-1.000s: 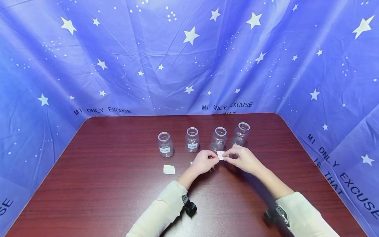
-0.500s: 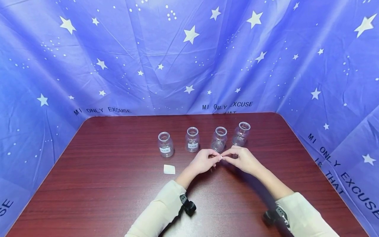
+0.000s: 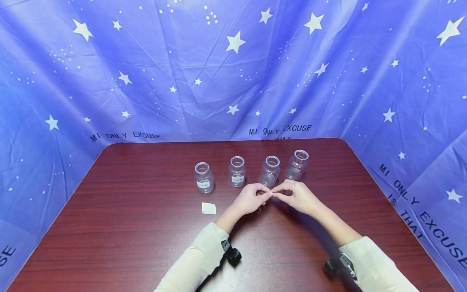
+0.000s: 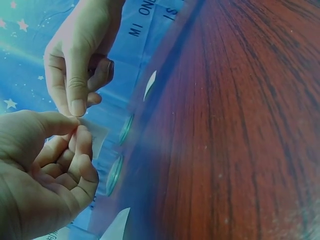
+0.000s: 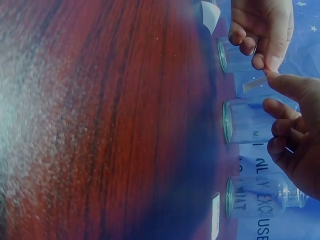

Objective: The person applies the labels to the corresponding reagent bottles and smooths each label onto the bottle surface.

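Observation:
Fingertips of my left hand (image 3: pixel 249 198) and right hand (image 3: pixel 297 196) meet at a small white paper label (image 4: pixel 95 135), and both pinch it at one edge. In the head view the fingers hide most of it; in the right wrist view the label (image 5: pixel 254 84) shows as a narrow strip. Just beyond the hands stand two clear glass jars without labels, one nearer the middle (image 3: pixel 269 174) and one at the right (image 3: pixel 296 168). To their left are two more jars (image 3: pixel 204 178) (image 3: pixel 237 172), each with a printed white label on its front.
Left of my left forearm, a white paper piece (image 3: pixel 208 208) lies on the dark red wooden table (image 3: pixel 127 227). Another white slip (image 5: pixel 215 215) with print lies on the table in the right wrist view. A blue star-patterned curtain (image 3: pixel 204 69) surrounds the back and sides.
One second ago the label's face showed between the hands; now only a sliver shows there. The fingertips have drawn closer together. Over the last half second the hands have hardly moved.

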### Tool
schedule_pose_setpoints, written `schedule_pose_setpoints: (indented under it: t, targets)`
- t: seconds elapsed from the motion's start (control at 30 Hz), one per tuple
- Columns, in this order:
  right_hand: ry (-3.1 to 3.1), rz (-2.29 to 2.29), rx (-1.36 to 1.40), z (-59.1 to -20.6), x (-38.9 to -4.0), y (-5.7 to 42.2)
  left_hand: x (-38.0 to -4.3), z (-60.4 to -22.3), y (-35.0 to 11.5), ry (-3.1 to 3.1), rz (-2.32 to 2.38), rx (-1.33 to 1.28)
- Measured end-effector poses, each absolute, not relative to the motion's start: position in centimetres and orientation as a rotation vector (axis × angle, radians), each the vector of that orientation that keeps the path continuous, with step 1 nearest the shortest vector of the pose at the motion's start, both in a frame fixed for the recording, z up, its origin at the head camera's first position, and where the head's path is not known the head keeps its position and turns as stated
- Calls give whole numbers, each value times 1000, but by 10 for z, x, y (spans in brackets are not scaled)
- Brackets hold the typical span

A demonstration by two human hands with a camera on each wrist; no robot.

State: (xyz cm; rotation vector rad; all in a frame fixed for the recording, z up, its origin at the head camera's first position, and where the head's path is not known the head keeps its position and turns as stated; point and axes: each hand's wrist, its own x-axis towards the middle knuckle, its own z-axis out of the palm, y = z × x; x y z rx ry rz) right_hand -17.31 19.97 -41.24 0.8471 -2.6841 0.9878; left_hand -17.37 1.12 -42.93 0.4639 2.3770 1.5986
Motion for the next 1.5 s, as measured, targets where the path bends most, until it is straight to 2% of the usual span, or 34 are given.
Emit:
schedule_pose_setpoints:
  t: [0.37,0.57,0.97,1.5]
  targets:
    - [-2817,955,678,-413,-172,200,-173,-431,12,2317,1682,442]
    - [-2772,1004,713,-411,-174,200,-172,-433,12,2332,1697,399]
    - [-2745,1102,565,-412,-176,208,-169,-431,14,2584,1498,354]
    - [-2740,1102,406,-407,-178,220,-170,-434,16,2614,1464,364]
